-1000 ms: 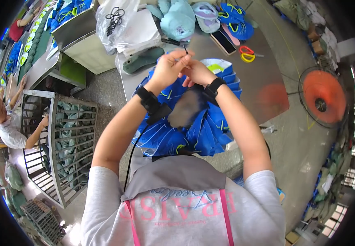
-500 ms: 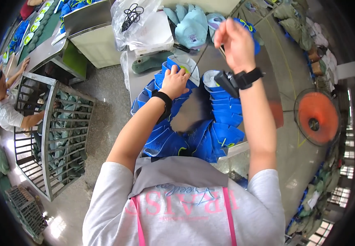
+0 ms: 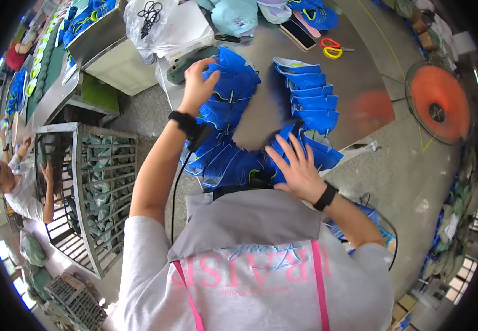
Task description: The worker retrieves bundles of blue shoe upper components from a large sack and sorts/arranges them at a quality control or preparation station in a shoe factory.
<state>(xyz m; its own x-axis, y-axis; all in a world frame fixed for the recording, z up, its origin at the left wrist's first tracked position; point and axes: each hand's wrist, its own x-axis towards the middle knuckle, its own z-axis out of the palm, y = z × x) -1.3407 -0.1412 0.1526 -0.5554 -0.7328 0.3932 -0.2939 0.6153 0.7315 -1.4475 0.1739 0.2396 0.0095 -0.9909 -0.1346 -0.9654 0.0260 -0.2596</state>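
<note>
Grey metal table (image 3: 360, 83) carries blue shoe uppers (image 3: 305, 99) fanned in a ring at its near edge. Left hand (image 3: 197, 85) rests open on the ring's far-left pieces, grasping nothing; right hand (image 3: 297, 165) lies flat, fingers spread, on the near pieces. Scissors (image 3: 332, 47) and a phone (image 3: 298, 34) lie farther off, an orange fan (image 3: 437, 110) right.

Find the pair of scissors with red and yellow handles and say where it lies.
In the head view, the scissors lie at the far right of the metal table, just right of the dark phone, beyond the blue fabric pieces.
</note>
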